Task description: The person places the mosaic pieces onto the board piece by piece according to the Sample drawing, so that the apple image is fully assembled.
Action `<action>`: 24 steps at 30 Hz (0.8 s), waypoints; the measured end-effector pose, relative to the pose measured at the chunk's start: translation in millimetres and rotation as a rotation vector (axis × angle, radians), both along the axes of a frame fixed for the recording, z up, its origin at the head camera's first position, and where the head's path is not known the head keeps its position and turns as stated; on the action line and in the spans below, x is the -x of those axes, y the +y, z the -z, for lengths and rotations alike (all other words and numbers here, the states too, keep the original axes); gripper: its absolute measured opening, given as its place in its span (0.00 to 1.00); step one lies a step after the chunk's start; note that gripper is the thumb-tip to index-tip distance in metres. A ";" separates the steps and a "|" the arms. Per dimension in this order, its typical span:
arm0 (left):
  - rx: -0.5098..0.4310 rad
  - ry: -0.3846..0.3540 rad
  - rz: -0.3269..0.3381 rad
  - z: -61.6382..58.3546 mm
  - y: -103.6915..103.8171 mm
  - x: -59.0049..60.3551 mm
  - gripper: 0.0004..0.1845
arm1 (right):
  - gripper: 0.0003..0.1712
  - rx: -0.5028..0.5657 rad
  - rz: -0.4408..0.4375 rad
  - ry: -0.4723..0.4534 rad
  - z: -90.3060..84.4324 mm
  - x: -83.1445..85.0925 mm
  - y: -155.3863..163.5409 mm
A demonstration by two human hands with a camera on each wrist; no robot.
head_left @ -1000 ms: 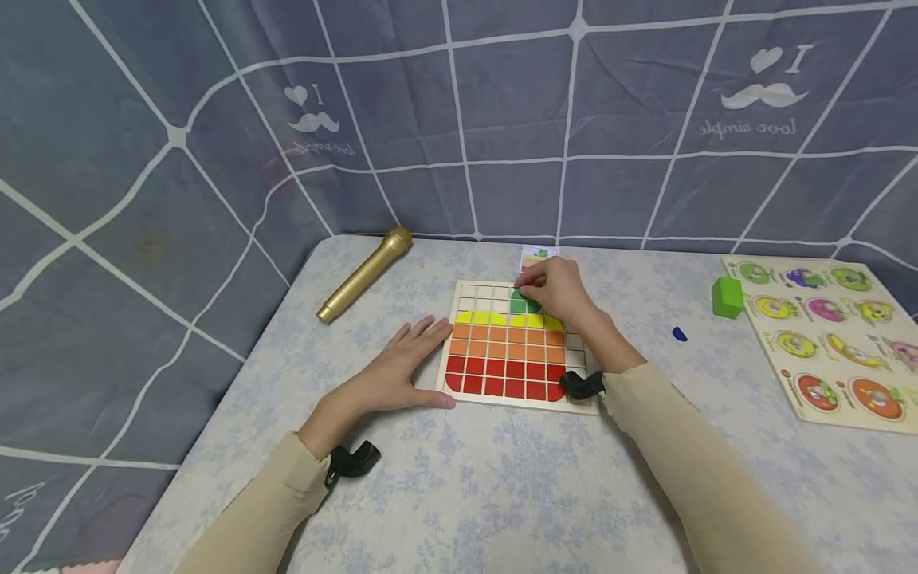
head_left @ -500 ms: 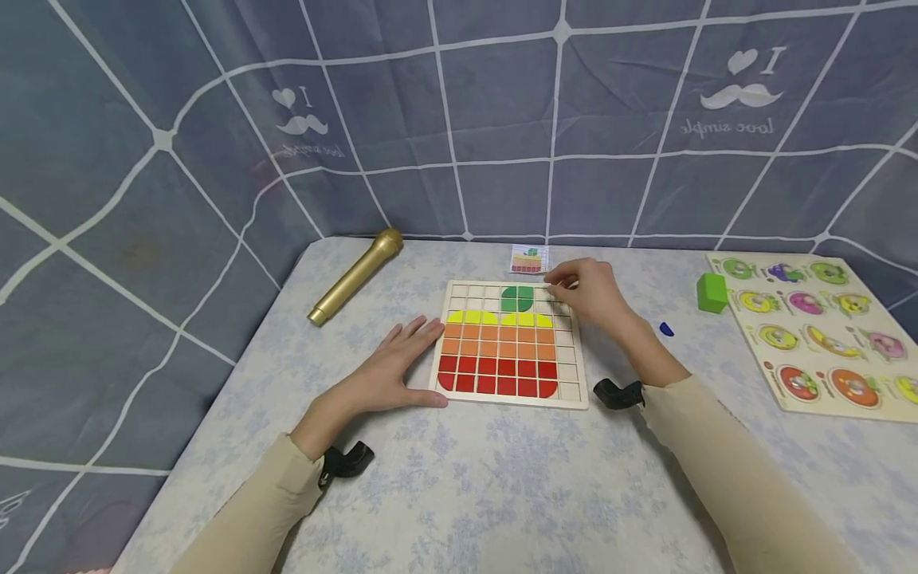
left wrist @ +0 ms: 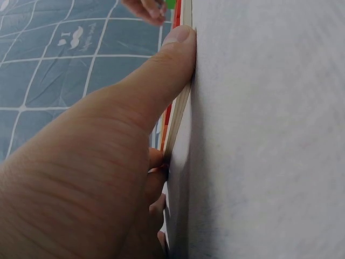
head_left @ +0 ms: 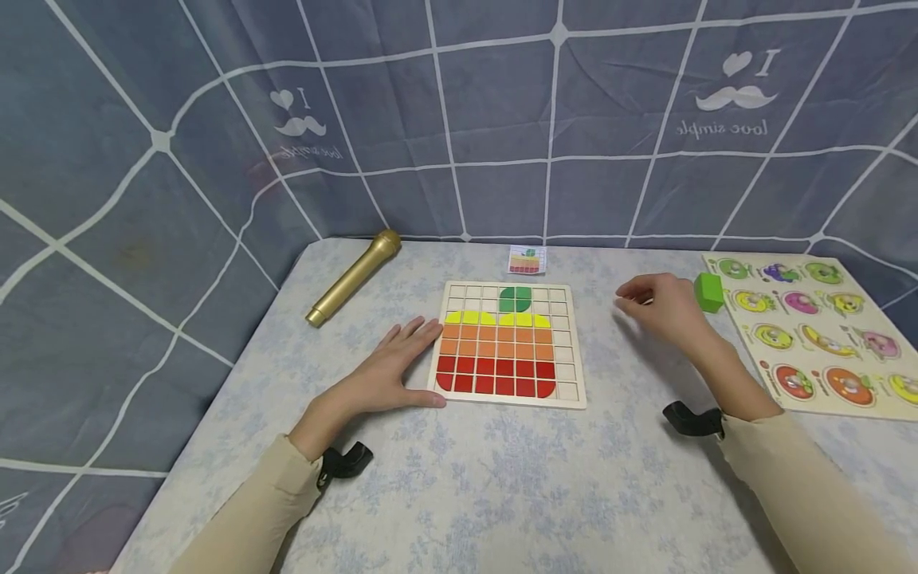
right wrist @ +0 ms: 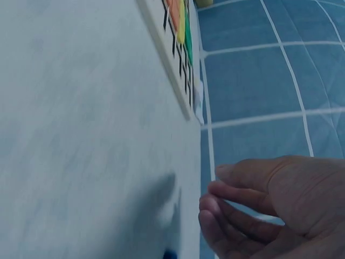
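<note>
A square wooden grid board point(head_left: 566, 373) lies flat on the table, with red, orange and yellow rows and green leaf-shaped pieces point(head_left: 515, 300) near its top. My left hand point(head_left: 383, 375) rests at the board's left side, fingers spread, thumb at the lower left corner; in the left wrist view the thumb touches the board's edge point(left wrist: 186, 97). To the right of the board hovers my right hand point(head_left: 667, 311) over the table, fingers loosely bent and nothing visible between them. A small dark blue piece point(right wrist: 170, 253) shows at the bottom of the right wrist view; in the head view the hand hides it.
A small picture card point(head_left: 527, 260) lies behind the board. At the back left is a gold microphone point(head_left: 354, 279). A green block point(head_left: 708, 292) stands beside a fruit puzzle board point(head_left: 825, 363) on the right. A grid-patterned curtain point(head_left: 502, 119) hangs behind the table.
My right hand has left the green pieces on the board and moved right, over the spot where the blue piece lay. My left hand keeps its place at the board.
</note>
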State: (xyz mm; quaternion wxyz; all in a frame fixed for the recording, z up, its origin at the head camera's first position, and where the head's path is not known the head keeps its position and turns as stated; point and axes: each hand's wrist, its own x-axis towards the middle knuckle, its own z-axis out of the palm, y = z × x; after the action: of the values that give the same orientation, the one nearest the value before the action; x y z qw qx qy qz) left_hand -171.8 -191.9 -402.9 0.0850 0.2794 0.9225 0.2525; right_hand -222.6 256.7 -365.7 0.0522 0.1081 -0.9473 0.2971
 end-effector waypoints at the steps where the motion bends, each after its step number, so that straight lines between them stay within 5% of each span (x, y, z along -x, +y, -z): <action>1: 0.004 -0.002 -0.001 0.1 0.2 0.0 0.63 | 0.14 -0.006 0.009 -0.005 0.0 -3.1 5.3; 9: -0.003 0.000 0.000 1.5 0.4 0.2 0.63 | 0.16 -0.035 0.081 -0.037 7.5 -19.5 37.8; 24: 0.012 -0.010 -0.003 -0.5 1.4 1.3 0.63 | 0.08 -0.009 0.100 -0.079 14.8 -19.5 43.2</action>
State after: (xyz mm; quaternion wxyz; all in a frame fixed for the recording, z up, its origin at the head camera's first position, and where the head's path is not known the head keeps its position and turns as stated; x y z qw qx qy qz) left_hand -173.1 -190.4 -402.5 0.0909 0.2760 0.9241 0.2483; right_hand -203.2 299.9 -380.5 0.0289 0.0491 -0.9541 0.2941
